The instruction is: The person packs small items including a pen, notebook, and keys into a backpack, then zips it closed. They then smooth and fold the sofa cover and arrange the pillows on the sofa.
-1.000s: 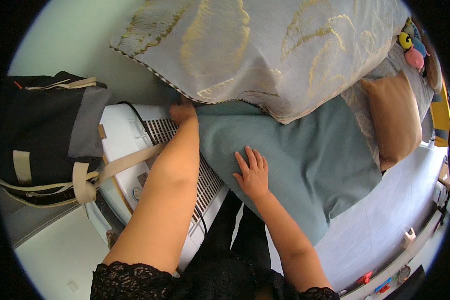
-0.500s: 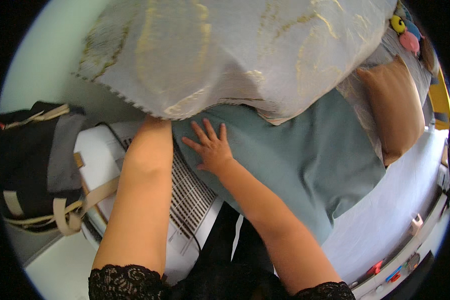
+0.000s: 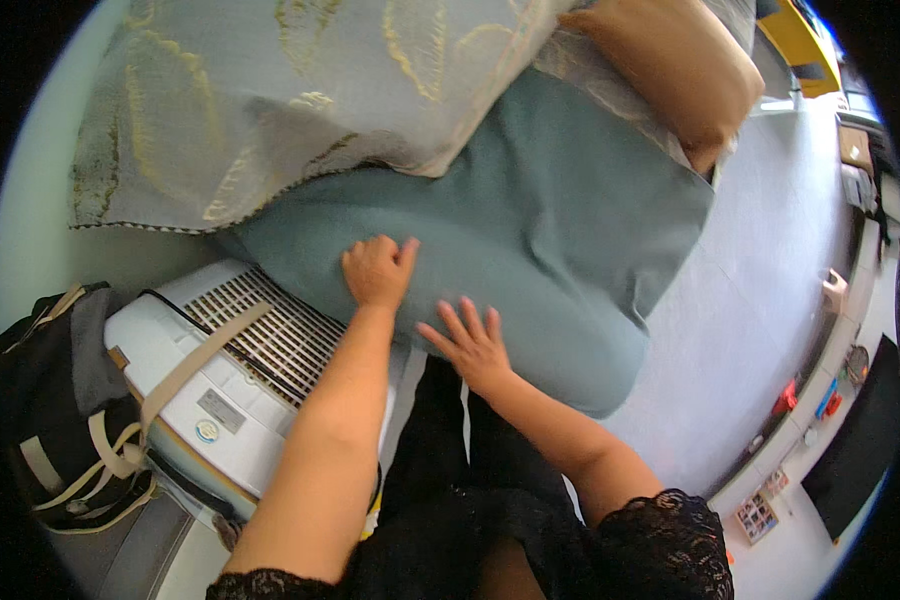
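My left hand [image 3: 375, 270] rests on the teal fabric of a large padded seat [image 3: 590, 260], its fingers curled under and its thumb sticking out. No bunched cloth shows around it, and what the fingers hold, if anything, is hidden. To its right, nearer to me, my right hand [image 3: 475, 348] lies over the seat's front edge with fingers spread. Beyond both hands a grey cover [image 3: 300, 130] with yellow leaf patterns and a dotted border drapes over the seat. Its near edge lies apart from my hands.
A white slatted appliance [image 3: 190, 345] stands at left, beside a black bag [image 3: 55, 400] with beige straps. A tan cushion [image 3: 685, 75] sits at the far right of the seat. Pale floor [image 3: 760, 270] runs along the right, bordered by a low shelf [image 3: 820, 375] with small items.
My left hand has come out from under the patterned cover's edge and now sits on the teal fabric. My right hand has moved nearer to me. The view has shifted right.
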`<move>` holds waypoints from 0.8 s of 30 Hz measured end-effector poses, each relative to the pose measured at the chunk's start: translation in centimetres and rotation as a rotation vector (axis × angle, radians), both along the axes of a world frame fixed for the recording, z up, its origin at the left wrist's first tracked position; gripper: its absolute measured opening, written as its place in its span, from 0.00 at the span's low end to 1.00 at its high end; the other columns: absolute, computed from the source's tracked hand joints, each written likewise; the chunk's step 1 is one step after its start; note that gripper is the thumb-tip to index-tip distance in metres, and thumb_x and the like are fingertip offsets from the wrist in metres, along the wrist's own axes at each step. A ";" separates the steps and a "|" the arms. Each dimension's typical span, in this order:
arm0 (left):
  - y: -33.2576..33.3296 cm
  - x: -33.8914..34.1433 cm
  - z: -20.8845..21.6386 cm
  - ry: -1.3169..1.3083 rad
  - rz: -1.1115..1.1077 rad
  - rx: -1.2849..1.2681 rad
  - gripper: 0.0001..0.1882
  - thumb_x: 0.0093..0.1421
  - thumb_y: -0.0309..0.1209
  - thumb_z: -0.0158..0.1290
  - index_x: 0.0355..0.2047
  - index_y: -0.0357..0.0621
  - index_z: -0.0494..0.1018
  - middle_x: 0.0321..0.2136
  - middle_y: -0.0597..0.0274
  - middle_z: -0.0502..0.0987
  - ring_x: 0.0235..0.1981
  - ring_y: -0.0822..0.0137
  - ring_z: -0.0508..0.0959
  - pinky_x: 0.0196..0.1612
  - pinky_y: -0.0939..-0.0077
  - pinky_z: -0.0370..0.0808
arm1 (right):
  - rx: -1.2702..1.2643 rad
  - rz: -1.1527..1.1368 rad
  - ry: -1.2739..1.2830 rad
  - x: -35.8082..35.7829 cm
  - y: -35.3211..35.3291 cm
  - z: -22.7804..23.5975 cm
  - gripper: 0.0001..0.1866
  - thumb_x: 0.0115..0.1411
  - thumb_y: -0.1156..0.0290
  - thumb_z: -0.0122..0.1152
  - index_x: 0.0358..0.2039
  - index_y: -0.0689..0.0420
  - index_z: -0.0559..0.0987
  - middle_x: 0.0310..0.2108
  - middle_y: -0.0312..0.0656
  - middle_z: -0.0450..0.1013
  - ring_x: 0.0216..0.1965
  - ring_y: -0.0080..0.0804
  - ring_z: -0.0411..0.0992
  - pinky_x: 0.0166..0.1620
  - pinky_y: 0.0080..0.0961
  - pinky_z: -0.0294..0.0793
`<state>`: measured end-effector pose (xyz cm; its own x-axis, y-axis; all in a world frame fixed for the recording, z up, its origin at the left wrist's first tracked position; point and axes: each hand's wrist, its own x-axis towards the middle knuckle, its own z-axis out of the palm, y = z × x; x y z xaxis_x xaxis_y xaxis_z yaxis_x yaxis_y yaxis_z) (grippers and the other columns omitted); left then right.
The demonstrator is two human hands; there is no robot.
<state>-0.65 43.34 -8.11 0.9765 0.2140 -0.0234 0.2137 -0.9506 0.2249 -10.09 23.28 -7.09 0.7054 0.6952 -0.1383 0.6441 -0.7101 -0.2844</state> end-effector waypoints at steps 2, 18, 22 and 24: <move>0.4 -0.1 -1.0 -0.021 -0.010 0.048 0.20 0.51 0.48 0.55 0.14 0.49 0.67 0.17 0.58 0.72 0.24 0.52 0.73 0.29 0.56 0.65 | -0.065 -0.018 -0.170 -7.5 -7.5 -1.2 0.31 0.51 0.63 0.57 0.58 0.38 0.65 0.65 0.38 0.48 0.65 0.42 0.46 0.58 0.58 0.48; -19.4 -2.4 0.2 0.508 -0.745 -0.092 0.20 0.59 0.50 0.44 0.38 0.52 0.76 0.34 0.53 0.79 0.36 0.52 0.78 0.39 0.57 0.71 | 0.040 -0.850 0.140 -6.4 -18.6 2.9 0.28 0.58 0.51 0.52 0.55 0.50 0.67 0.57 0.47 0.61 0.59 0.49 0.56 0.57 0.55 0.54; -24.9 0.7 -1.1 0.497 -0.673 -0.224 0.22 0.59 0.52 0.42 0.36 0.51 0.78 0.35 0.54 0.79 0.38 0.52 0.77 0.42 0.57 0.71 | 0.196 -0.779 0.034 0.8 -21.0 -0.9 0.22 0.57 0.51 0.51 0.47 0.49 0.74 0.49 0.44 0.68 0.53 0.43 0.63 0.55 0.44 0.59; -25.8 2.6 -2.6 0.601 -0.529 -0.113 0.22 0.59 0.51 0.43 0.36 0.51 0.78 0.35 0.55 0.79 0.40 0.51 0.77 0.43 0.58 0.71 | 0.141 -0.754 0.167 3.9 -22.2 -3.5 0.20 0.57 0.51 0.52 0.46 0.47 0.76 0.49 0.43 0.69 0.53 0.42 0.63 0.56 0.41 0.59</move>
<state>1.98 17.53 -10.71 0.7614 -0.3078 -0.5706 -0.1431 -0.9382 0.3151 -6.21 1.04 -10.62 0.9716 0.0554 -0.2302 -0.0571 -0.8889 -0.4546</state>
